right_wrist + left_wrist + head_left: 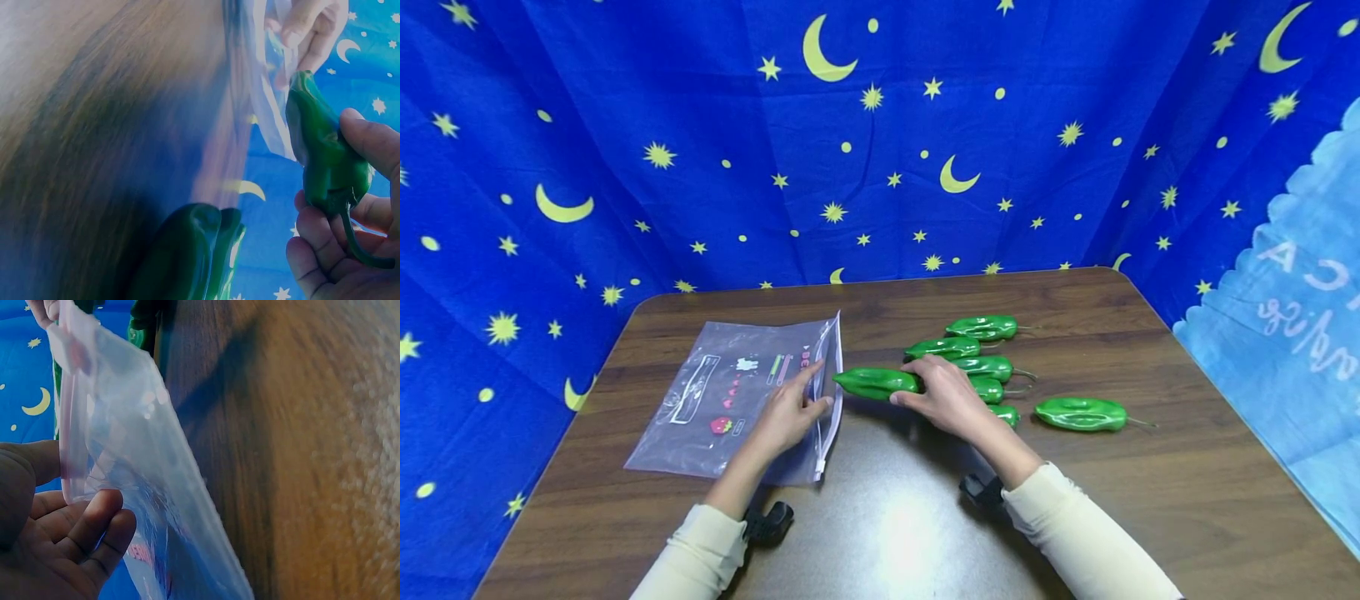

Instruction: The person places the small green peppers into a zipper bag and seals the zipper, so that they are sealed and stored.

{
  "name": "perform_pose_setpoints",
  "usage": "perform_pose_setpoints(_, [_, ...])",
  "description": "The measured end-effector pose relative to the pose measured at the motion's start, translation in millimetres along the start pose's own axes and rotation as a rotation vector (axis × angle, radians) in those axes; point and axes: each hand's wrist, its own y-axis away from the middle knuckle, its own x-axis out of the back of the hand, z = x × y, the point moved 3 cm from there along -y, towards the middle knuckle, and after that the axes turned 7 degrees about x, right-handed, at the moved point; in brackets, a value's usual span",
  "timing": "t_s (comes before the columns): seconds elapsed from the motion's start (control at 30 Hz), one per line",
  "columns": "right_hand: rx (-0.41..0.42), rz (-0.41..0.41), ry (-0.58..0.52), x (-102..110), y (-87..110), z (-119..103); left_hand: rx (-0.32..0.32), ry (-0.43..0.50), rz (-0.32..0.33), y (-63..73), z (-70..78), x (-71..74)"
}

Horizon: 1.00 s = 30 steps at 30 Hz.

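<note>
A translucent zip bag [700,417] with printed pictures lies flat at the left, its mouth towards the right. My left hand [790,414] is at that mouth and holds the raised edge, which shows between thumb and fingers in the left wrist view [75,531]. My right hand [946,395] grips a green pepper [876,382] near its stem end, thumb on one side and fingers on the other. Its tip points left and is right at the bag's opening. In the right wrist view the pepper [328,150] shows its curved stem hanging down.
Several more green peppers [983,327] lie in a group behind and under my right hand. Another pepper [1081,414] lies apart to the right. The brown table [880,296] meets a blue curtain [865,150] with moons and stars at its far edge.
</note>
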Motion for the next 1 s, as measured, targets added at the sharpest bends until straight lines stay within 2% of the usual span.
perform_pose_setpoints(0.57, [0.008, -0.013, 0.037, -14, -11.6, -8, 0.009, 0.023, -0.009, 0.2, -1.0, 0.0])
perform_pose_setpoints(1.0, [0.027, 0.007, 0.074, -27, -17.2, -8, 0.003, 0.035, 0.010, 1.8, -0.4, 0.8])
